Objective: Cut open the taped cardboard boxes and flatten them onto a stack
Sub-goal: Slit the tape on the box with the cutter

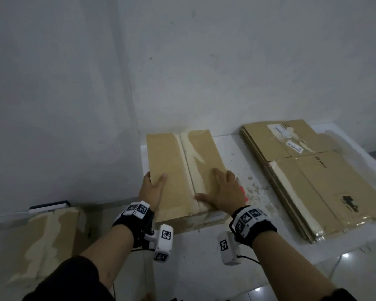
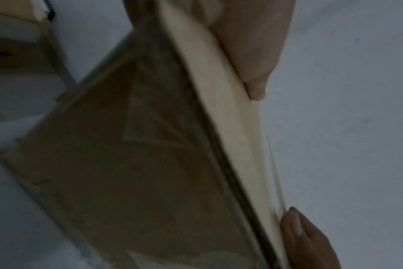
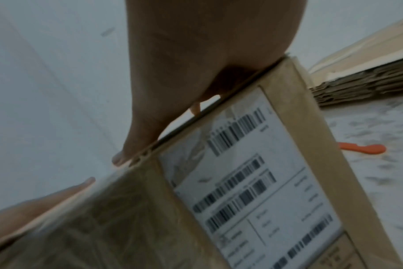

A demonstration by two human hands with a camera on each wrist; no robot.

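Both our hands are on the box [image 1: 182, 170]: left hand [image 1: 151, 190] clamps its nine-o'clock edge, right hand [image 1: 224, 190] presses flat, fingers spread; stack [image 1: 308, 177] at three o'clock.

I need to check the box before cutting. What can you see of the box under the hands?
The box is brown cardboard, closed, with pale tape along its top seam and a barcoded white label on its near side. It lies flat on the white table. The left hand grips its left edge; the right hand rests flat on top.
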